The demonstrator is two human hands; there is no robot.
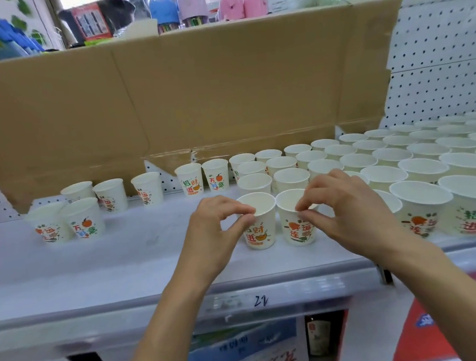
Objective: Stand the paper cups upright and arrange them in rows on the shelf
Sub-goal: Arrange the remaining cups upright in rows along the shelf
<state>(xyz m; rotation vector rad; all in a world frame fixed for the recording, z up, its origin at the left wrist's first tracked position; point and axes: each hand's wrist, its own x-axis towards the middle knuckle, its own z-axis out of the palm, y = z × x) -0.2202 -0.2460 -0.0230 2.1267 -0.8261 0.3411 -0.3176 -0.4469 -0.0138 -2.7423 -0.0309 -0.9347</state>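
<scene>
Pinches two cups at once. With the left grip (215,233), clamps thumb and fingertips on the near rim of the left front cup (259,237). With the right grip (347,208), clamps likewise on the near rim of the right front cup (297,231). Holds both upright on the shelf (123,260), side by side and nearly touching, at the front of the packed rows (386,165) and not far from the shelf's front edge.

Expect trouble first at the rims: thin paper, pinched at one spot only, so probably easy to dent or fold out of round with a harder squeeze. Probably easy to tip as well: light, empty, held high and off-centre, so apt to rock onto the far edge of the base if dragged rather than lifted.

Next, at the neighbours. Reaches with the right wrist low over the cups just right of the right front cup, seemingly close enough to clip a rim on pulling away and topple several in so tight a block. Leaves little gap between the two held cups, so risks nudging one with the other on an uneven release.

Then at the front edge: risks sending a cup off the shelf with a pull toward the body.

Lastly, at the pattern: risks a crooked front line if released without sighting along the cups to the right. Counts the loose cups (83,218) at the left, upright but scattered before the cardboard (196,98), as work not yet done.
</scene>
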